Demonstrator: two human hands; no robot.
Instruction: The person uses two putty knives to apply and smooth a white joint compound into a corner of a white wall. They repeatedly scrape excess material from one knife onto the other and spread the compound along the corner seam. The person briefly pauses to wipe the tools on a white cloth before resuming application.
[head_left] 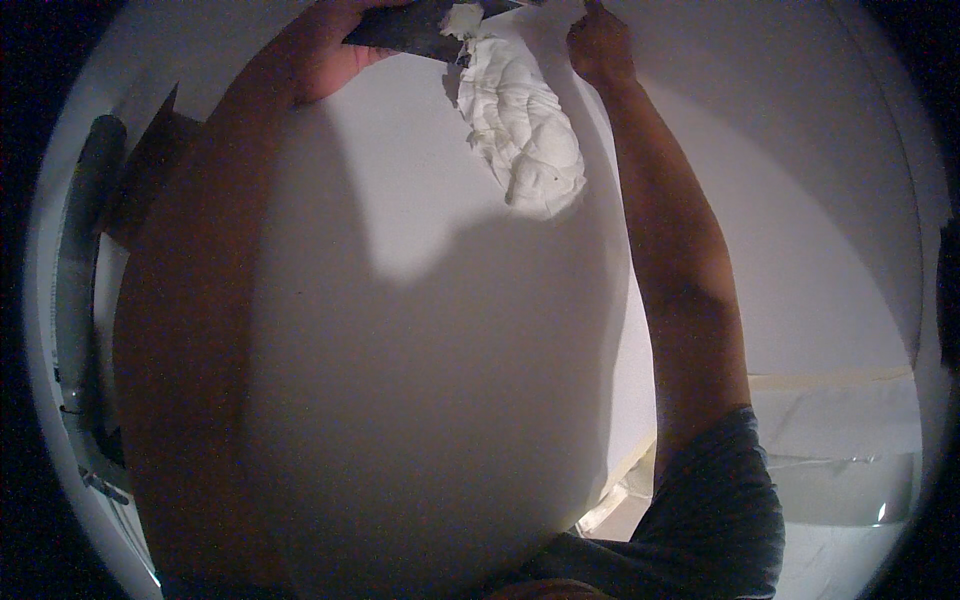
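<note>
At the top edge, my left hand point(345, 65) grips a dark flat blade point(405, 30), which looks like a wide putty knife. A small dab of white paste point(462, 20) sits on its right part. Just below the blade, a long, thick mass of folded white paste point(522, 125), like plaster or filler, lies on a pale smooth surface point(400, 190). To the right of this mass is my right hand point(603, 48), its fingers curled closed. What it holds, if anything, is cut off by the upper edge of the picture.
A long grey tube-like object point(80, 270) runs along the left rim. Another pale panel point(800, 200) stretches behind my right forearm, with a yellowish strip point(840, 380) along its lower edge. Shiny clear sheeting point(840, 490) shows at lower right. My arms throw broad shadows.
</note>
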